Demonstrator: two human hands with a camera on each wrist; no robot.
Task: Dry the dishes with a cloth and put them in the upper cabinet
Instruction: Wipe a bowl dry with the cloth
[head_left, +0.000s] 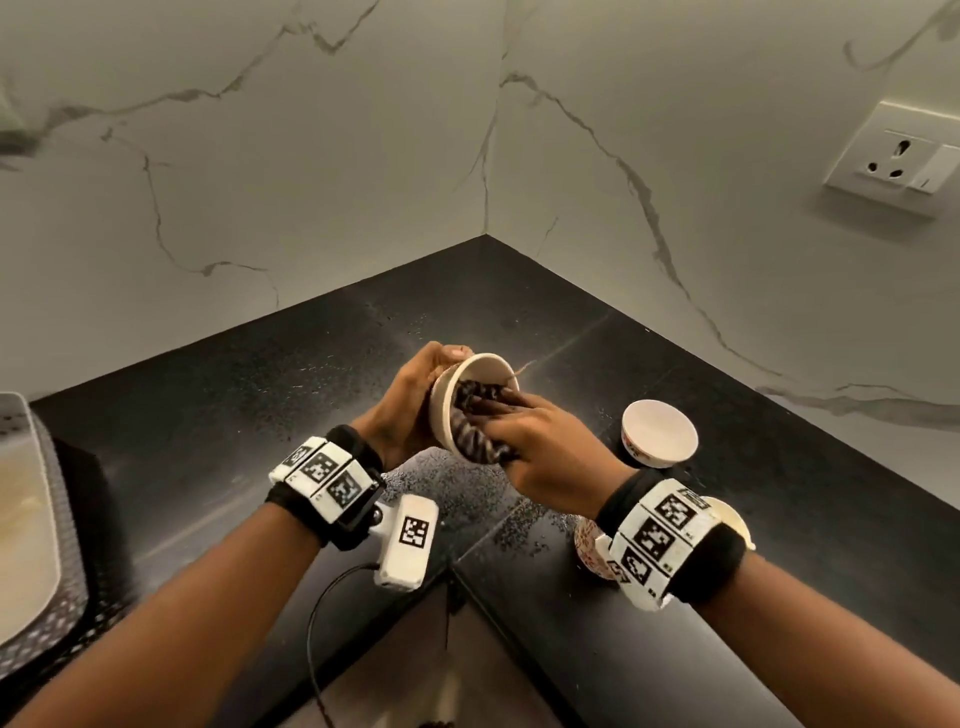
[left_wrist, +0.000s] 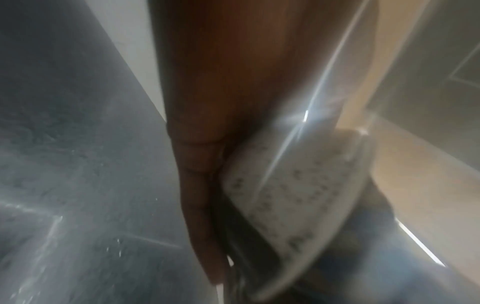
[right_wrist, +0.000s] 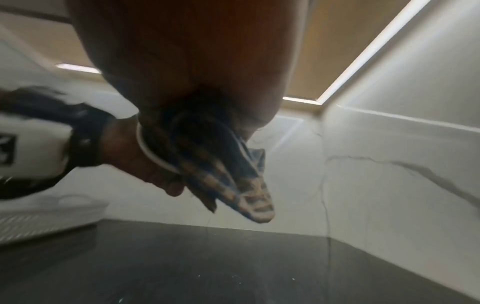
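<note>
A small white bowl (head_left: 480, 371) is held tilted above the black counter (head_left: 260, 395), its mouth facing right. My left hand (head_left: 415, 395) grips it from behind, fingers curled round the rim and base. My right hand (head_left: 524, 441) holds a dark checked cloth (head_left: 475, 436) and pushes it into the bowl. The left wrist view shows the bowl's patterned outside (left_wrist: 293, 195) against my fingers (left_wrist: 200, 205). In the right wrist view the cloth (right_wrist: 233, 181) hangs out past the bowl's rim (right_wrist: 153, 158).
A second white bowl (head_left: 658, 432) stands on the counter to the right. Another bowl (head_left: 589, 545) sits partly hidden under my right wrist. A dish rack (head_left: 57, 545) lies at the left edge. A wall socket (head_left: 896, 158) is on the marble wall at right.
</note>
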